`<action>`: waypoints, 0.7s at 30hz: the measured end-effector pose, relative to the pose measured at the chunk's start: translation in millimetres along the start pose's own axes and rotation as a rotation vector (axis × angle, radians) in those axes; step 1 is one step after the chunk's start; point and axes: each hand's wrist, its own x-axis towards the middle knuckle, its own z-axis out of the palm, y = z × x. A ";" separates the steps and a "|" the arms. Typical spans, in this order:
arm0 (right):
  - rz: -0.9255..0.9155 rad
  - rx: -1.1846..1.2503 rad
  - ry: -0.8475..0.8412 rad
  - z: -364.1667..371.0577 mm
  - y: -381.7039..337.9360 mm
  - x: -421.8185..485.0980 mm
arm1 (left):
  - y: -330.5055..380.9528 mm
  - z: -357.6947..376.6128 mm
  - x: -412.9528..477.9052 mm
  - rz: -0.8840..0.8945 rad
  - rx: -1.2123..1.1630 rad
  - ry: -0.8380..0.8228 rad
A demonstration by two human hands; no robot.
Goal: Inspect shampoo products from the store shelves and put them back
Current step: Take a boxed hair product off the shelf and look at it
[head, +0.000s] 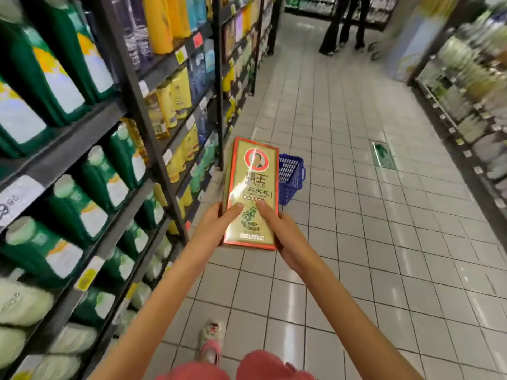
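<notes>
Beside shelves (pixel 131 86) | left hand (pixel 212 223), right hand (pixel 285 234) grip gold box (pixel 251 187) edges | aisle (pixel 370 187) open rightward

Dark shelves (pixel 90 127) carry green bottles (pixel 27 67); a blue basket (pixel 291 176) stands on tiled floor (pixel 356 215).

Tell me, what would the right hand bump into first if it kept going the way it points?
The right hand grips the gold box, so the box goes along. Past it, the blue basket lies in that line, though it sits on the floor, likely lower and farther off.
</notes>
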 end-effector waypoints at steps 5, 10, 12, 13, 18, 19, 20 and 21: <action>-0.021 -0.002 0.109 -16.2 -24.1 81.2 | 15.2 -4.9 105.5 -0.041 0.045 -0.125; 0.058 0.046 0.272 -71.8 -35.1 151.5 | 3.1 29.8 211.7 -0.305 -0.110 -0.194; 0.096 0.055 0.306 -102.7 -40.9 182.8 | -3.0 47.6 257.7 -0.410 -0.114 -0.217; 0.110 0.060 0.316 -118.9 -43.2 200.6 | -6.0 56.5 282.2 -0.441 -0.133 -0.232; 0.197 0.100 0.266 -200.4 -55.0 308.6 | -28.2 96.7 408.9 -0.501 -0.166 -0.247; 0.220 0.103 0.254 -214.2 -59.1 330.5 | -31.4 102.6 432.4 -0.514 -0.159 -0.247; 0.248 0.109 0.243 -227.5 -63.9 352.3 | -32.7 107.7 454.9 -0.528 -0.149 -0.245; 0.278 0.119 0.233 -239.4 -68.3 373.1 | -33.0 113.0 476.1 -0.545 -0.148 -0.236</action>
